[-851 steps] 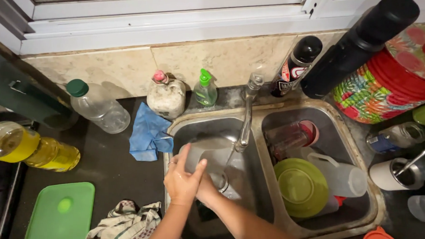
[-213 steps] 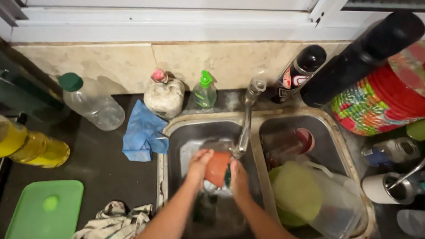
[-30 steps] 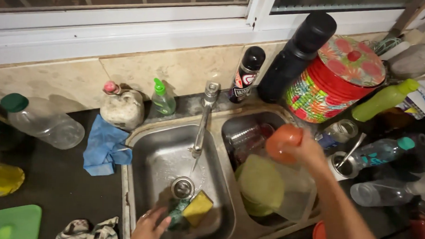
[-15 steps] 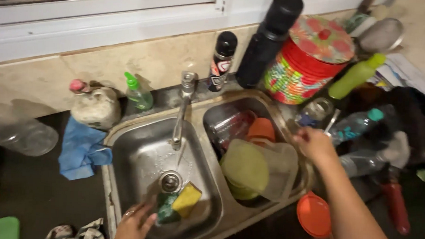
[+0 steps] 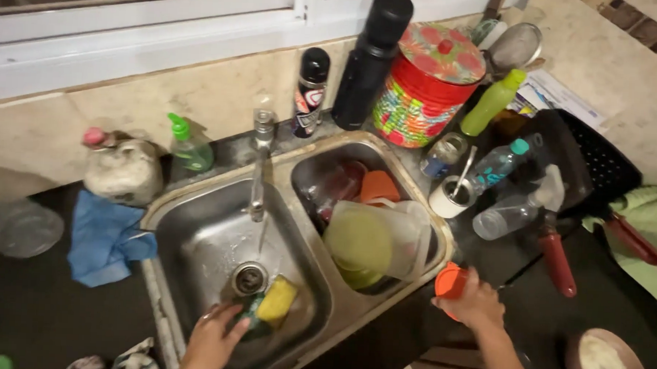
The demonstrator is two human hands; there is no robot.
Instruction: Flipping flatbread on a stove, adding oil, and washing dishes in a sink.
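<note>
We have our left hand (image 5: pixel 210 340) low in the left basin of the sink (image 5: pixel 196 234), fingers spread and resting on the yellow-and-green sponge (image 5: pixel 269 306) that lies just beside the drain (image 5: pixel 250 278) at lower centre of the frame. Half a second ago our right hand (image 5: pixel 470 302) hovered over the right basin; now it has swung out to the table edge at lower right and closed around an orange lid (image 5: pixel 450 282), which earlier lay there untouched. The orange cup (image 5: pixel 379 186) that this hand carried a second ago now sits in the right basin, behind the green plate (image 5: pixel 359 242) and the clear jug (image 5: pixel 407 231), so that piece looks rinsed and set aside, and the lid seems to be the next item for washing. The faucet (image 5: pixel 258 164) appears to run a thin stream, though the view is too blurred to be sure. The blue cloth (image 5: pixel 105 235) lies at left, well apart from both hands.
</note>
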